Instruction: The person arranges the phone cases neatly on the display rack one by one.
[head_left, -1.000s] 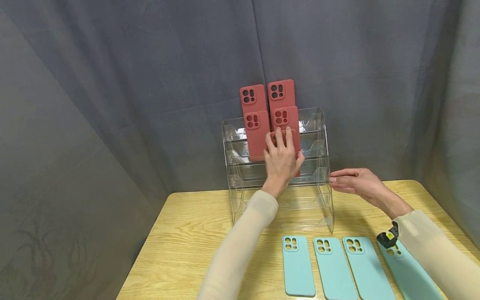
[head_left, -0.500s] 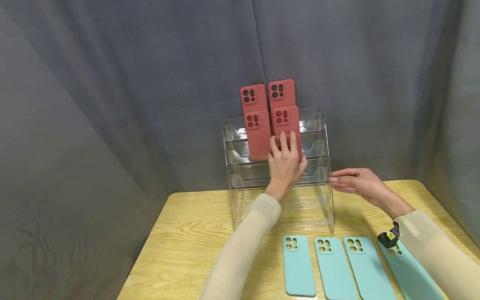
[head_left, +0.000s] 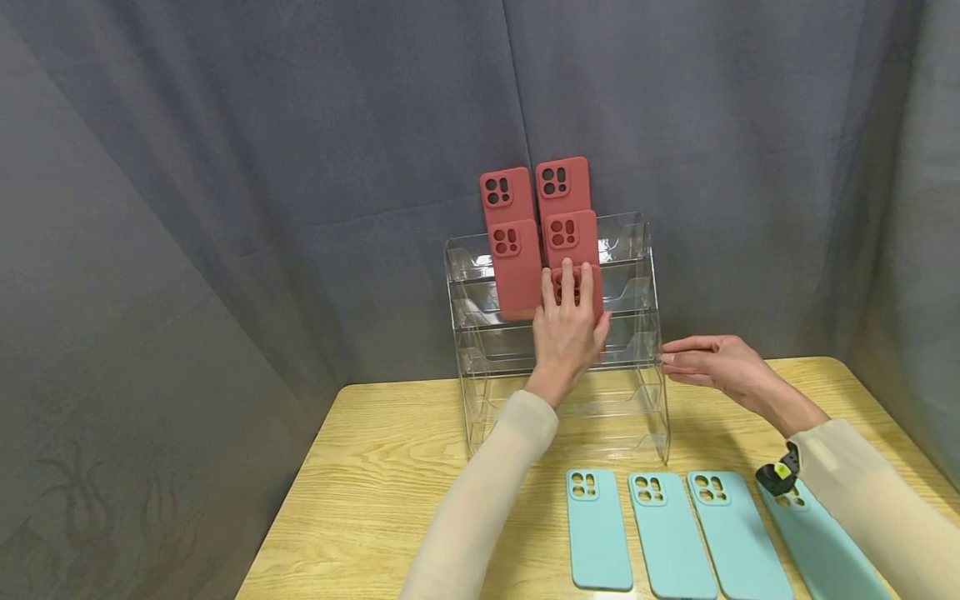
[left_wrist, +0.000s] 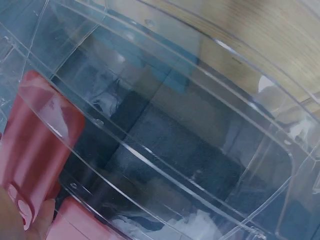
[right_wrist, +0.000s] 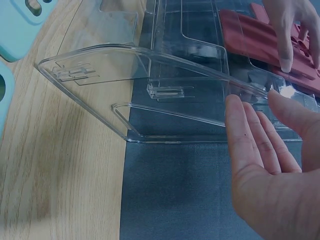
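Observation:
A red phone case leans in a tier of the clear acrylic rack. Across its camera cutouts lie the extended fingers of my left hand, with the thumb by its right edge; the hand hides most of this case. In the left wrist view the red case shows through clear plastic, fingertips on it at lower left. My right hand reaches to the rack's right side, fingers straight and fingertips at the panel edge. The right wrist view shows this hand beside the clear side panel.
Above stand more red cases in the upper tiers. Several turquoise phone cases lie in a row on the wooden table, the rightmost partly under the right sleeve. A grey curtain hangs behind the rack.
My left hand and the red case have come slightly down and right since a second ago. Over the last half second its fingers have straightened a little. The right hand stays put.

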